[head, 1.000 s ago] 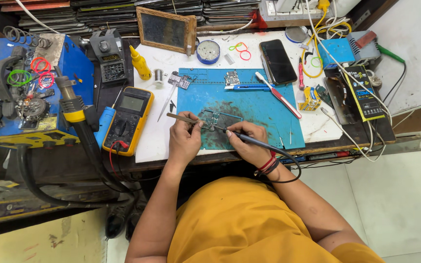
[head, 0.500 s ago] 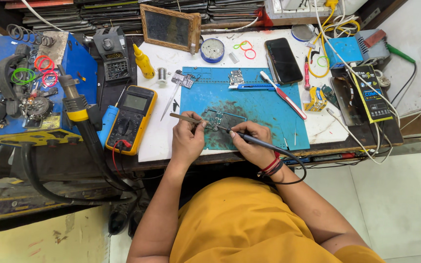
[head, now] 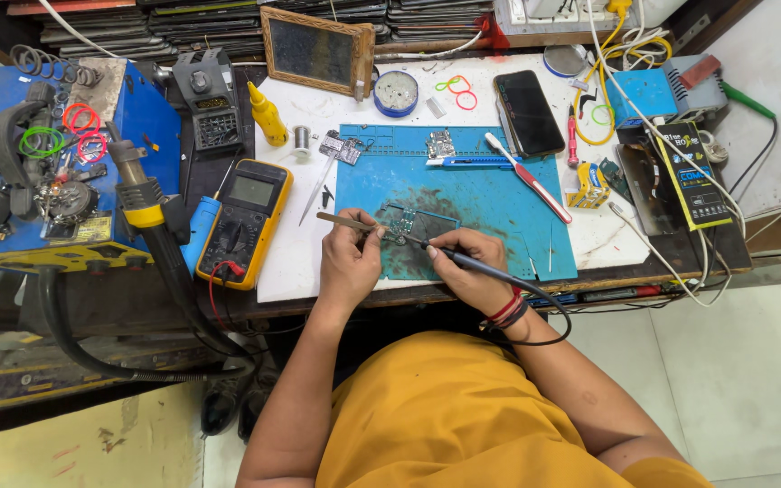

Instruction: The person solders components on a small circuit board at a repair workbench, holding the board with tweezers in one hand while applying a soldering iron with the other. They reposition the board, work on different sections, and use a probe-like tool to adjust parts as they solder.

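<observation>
Little is changed since the earlier frames: both hands are kept over the same spot, and only the viewpoint is shifted slightly, so the bench is seen a touch lower and nearer.

Largest first, one blue station [head: 56, 172] is seen at the bench's left end, with one hot-air hose [head: 151, 235] hanging in front of it. One blue work mat [head: 463, 194] is laid at the middle of the white table [head: 291, 271]. One yellow multimeter [head: 244, 221] lies just left of the mat, one dark phone [head: 528, 113] at its upper right corner, and one small yellow bottle [head: 268, 117] above the meter.

One small circuit board [head: 401, 221] is placed on the mat's scorched patch, between the hands. One pair of tweezers [head: 341, 220] is pinched closed in the left hand [head: 350, 262], its tips laid at the board's left edge. One soldering iron [head: 463, 260] is gripped pen-fashion in the right hand [head: 472, 271], fingers wrapped firmly, tip touching the board.

As a judgement, the soldering is taken to be mid-way: the board is still being worked on, and whether any joint is finished cannot be told at this size.
</observation>
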